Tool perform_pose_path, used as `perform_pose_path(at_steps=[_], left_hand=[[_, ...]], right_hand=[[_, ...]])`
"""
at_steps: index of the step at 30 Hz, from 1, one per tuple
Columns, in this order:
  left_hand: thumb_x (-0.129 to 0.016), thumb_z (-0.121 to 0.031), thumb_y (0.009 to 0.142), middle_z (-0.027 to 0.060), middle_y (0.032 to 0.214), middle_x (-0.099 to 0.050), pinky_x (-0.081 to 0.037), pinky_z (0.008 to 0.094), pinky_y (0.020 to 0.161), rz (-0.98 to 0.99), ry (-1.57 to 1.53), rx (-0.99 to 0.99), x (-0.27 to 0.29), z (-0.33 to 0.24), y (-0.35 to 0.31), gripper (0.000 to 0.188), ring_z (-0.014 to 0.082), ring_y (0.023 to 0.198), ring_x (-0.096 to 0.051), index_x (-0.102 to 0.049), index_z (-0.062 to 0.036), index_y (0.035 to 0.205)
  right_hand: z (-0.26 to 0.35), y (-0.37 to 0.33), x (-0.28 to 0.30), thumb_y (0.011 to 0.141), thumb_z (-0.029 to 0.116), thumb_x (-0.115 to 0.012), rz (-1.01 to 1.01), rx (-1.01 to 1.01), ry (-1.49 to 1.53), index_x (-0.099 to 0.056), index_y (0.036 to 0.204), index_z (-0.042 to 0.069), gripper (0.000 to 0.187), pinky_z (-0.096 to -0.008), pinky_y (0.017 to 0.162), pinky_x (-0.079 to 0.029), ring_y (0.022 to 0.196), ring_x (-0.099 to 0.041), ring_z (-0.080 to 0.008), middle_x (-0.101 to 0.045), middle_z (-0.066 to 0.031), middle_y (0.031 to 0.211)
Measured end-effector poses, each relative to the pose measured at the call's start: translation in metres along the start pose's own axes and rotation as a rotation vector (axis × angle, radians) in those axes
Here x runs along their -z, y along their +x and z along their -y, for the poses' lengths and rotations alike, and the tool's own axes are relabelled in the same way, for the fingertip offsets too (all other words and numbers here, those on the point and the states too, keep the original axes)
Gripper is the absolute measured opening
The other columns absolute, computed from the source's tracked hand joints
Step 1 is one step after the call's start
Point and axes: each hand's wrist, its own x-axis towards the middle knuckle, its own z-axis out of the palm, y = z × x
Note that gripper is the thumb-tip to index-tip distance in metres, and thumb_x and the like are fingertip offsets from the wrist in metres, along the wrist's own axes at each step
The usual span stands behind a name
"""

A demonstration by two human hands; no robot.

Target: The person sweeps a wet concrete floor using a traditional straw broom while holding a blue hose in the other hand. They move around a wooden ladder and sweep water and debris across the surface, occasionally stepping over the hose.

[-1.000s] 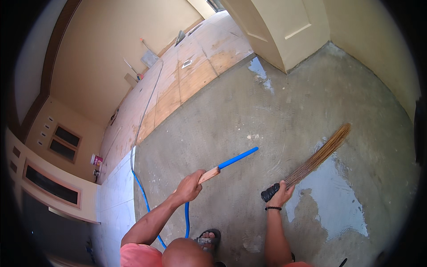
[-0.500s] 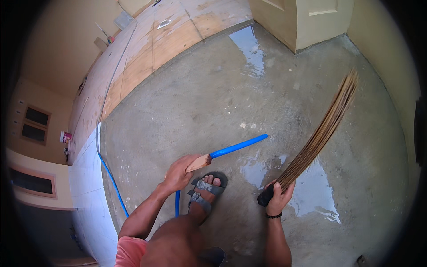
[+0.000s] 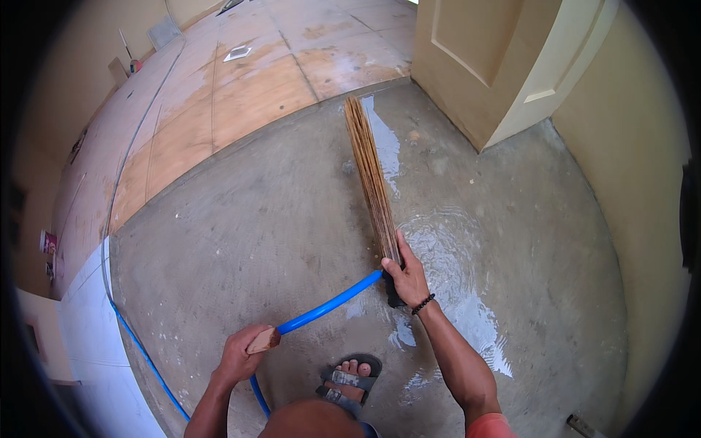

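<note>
My left hand [image 3: 239, 353] is closed around a blue hose [image 3: 328, 306] and a small block of wood [image 3: 264, 340], the two gripped together. The hose's free end reaches right, up to the stick broom beside my other hand. My right hand [image 3: 407, 276] grips that stick broom [image 3: 371, 171] by its dark-wrapped handle end, with the bristles pointing away toward the far floor. Its tips lie by a narrow strip of water. Rippling water [image 3: 445, 255] spreads on the concrete floor [image 3: 241, 241] just right of my right hand.
A cream panelled pillar or door [image 3: 475, 66] stands at the far right, beside a cream wall [image 3: 621, 190]. Brownish tiles [image 3: 255, 95] border the concrete at the far left. More hose [image 3: 150, 365] runs along the left edge, past white tiles [image 3: 95, 314]. My sandalled foot [image 3: 352, 379] is near.
The broom has swung left and away, now pointing ahead instead of to the right. My left hand and the hose have shifted left and nearer. Ripples now show on the water.
</note>
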Motion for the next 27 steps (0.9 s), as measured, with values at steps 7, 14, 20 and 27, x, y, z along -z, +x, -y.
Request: perform_pose_path(at_steps=[7,14,20,27], left_hand=[[-0.062,0.006,0.075,0.0125,0.09,-0.069,-0.053,0.0344,0.077,-0.1,-0.054,0.047,0.039,0.008,-0.014,0.037,0.0277,0.082,-0.069,-0.065,-0.0021,0.111],[-0.063,0.004,0.077,0.0097,0.083,-0.068,-0.052,0.0341,0.07,-0.14,-0.127,-0.011,0.051,0.017,-0.015,0.035,0.0223,0.074,-0.067,-0.063,-0.0031,0.112],[-0.065,-0.002,0.086,0.0101,0.082,-0.067,-0.052,0.0324,0.067,-0.14,-0.215,-0.042,0.056,0.024,-0.015,0.026,0.0213,0.071,-0.066,-0.063,-0.0028,0.112],[-0.065,-0.007,0.091,0.011,0.081,-0.066,-0.051,0.0314,0.065,-0.213,-0.319,-0.075,0.059,0.029,-0.009,0.02,0.019,0.071,-0.064,-0.063,-0.001,0.11]], right_hand=[[-0.026,0.058,-0.114,0.092,0.017,-0.065,0.033,-0.035,-0.105,-0.029,0.154,0.007,0.073,-0.0323,0.103,-0.044,0.124,-0.056,-0.0251,-0.055,-0.0203,0.138],[-0.019,0.0,-0.161,0.096,0.007,-0.062,-0.541,-0.341,0.595,-0.027,0.156,0.009,0.069,-0.0238,0.072,-0.05,0.083,-0.059,-0.0095,-0.064,-0.0031,0.105],[0.033,-0.028,-0.17,0.097,0.013,-0.057,-0.803,-0.09,0.552,-0.032,0.151,-0.002,0.061,-0.0292,0.082,-0.053,0.091,-0.063,-0.0196,-0.061,-0.0138,0.116],[0.004,0.123,-0.147,0.091,0.018,-0.065,-0.578,-0.007,0.348,-0.032,0.148,-0.008,0.07,-0.0346,0.112,-0.032,0.135,-0.046,-0.0298,-0.046,-0.0257,0.146]])
